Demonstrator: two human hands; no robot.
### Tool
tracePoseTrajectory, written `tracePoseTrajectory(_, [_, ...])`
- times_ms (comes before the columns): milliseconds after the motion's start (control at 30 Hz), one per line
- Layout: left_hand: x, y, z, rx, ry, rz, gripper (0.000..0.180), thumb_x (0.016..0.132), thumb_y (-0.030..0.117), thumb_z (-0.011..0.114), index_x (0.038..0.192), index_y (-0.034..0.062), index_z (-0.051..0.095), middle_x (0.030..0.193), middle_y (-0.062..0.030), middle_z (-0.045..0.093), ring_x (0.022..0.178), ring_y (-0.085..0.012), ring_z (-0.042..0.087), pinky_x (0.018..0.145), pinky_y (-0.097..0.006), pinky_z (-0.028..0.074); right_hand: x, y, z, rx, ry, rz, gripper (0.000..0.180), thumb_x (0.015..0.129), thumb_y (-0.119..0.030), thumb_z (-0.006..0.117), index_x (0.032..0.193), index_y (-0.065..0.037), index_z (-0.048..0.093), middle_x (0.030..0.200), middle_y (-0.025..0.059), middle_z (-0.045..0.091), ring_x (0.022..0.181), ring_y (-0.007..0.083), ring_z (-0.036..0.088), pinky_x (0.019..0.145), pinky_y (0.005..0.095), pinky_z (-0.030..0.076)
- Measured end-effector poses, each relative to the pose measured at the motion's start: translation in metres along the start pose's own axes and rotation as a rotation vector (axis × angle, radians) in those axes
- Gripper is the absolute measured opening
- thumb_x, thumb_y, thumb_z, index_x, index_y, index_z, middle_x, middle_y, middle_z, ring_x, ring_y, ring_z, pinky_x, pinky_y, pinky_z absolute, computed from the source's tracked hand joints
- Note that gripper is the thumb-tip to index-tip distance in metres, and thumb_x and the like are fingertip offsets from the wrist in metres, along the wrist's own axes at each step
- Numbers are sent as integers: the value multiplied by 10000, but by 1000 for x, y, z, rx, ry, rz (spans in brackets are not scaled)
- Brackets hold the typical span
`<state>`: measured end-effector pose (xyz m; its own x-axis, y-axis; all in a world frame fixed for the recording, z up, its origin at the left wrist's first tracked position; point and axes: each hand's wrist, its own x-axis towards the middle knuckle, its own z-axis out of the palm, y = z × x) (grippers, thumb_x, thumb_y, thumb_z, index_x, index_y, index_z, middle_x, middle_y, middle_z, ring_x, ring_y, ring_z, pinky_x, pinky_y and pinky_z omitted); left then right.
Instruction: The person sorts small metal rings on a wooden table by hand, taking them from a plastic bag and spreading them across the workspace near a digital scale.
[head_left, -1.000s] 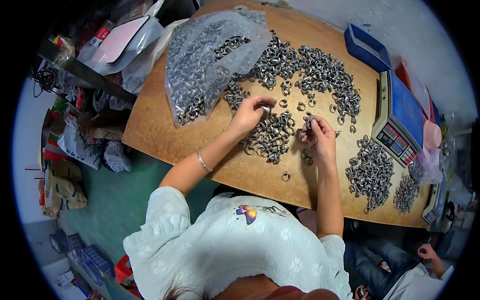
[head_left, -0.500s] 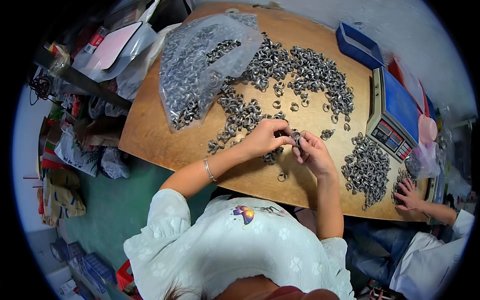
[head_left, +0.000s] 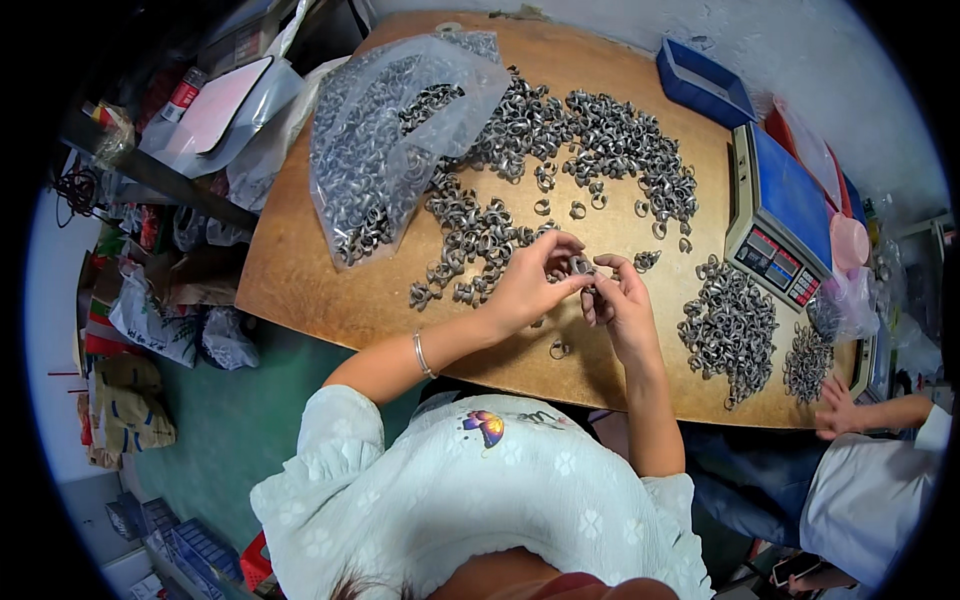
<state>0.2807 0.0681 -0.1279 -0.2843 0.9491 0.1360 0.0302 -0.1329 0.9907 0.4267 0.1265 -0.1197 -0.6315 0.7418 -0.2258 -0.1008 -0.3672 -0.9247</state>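
In front of me, over the near middle of the table, my two hands meet at a small grey metal ring [head_left: 580, 266]. The thumb and forefinger of my left hand [head_left: 535, 283] pinch it. My right hand [head_left: 624, 308] touches its right side, thumb and fingertips drawn together; part of the ring is hidden by fingers. One loose ring [head_left: 559, 349] lies below my hands near the table edge. A spread of similar rings [head_left: 485, 240] lies left of and beyond my left hand, and a separate pile [head_left: 730, 325] is to the right.
A clear plastic bag [head_left: 365, 150] full of rings lies on the wooden table [head_left: 310, 285] at the far left. To the right stand a blue-topped digital scale [head_left: 790, 205] and a blue tray [head_left: 705, 85]. Another person's hand [head_left: 840, 408] is beside a small ring pile [head_left: 808, 362] at the right edge.
My left hand has shifted slightly and the ring now shows between its thumb and forefinger. The other person's hand has drawn back off the small pile. The view has shifted a little.
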Motion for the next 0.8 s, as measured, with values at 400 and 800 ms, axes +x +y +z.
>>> tracePoseTrajectory(400, [0, -6, -7, -41, -66, 180, 81, 752, 2, 685, 831, -5, 671, 925, -40, 562, 778, -97, 546, 656, -223, 439, 0, -6, -8, 126, -106, 0, 92, 938, -86, 488, 982, -6, 495, 663, 35, 571, 531, 76, 523, 463, 203, 423])
tracePoseTrajectory(800, [3, 42, 8, 219, -228, 624, 153, 678, -74, 652, 791, 22, 692, 796, -89, 612, 750, -227, 600, 663, -305, 490, 5, 18, -33, -248, -374, -137, 113, 908, -59, 500, 990, 12, 531, 775, 46, 592, 667, 107, 577, 519, 222, 474])
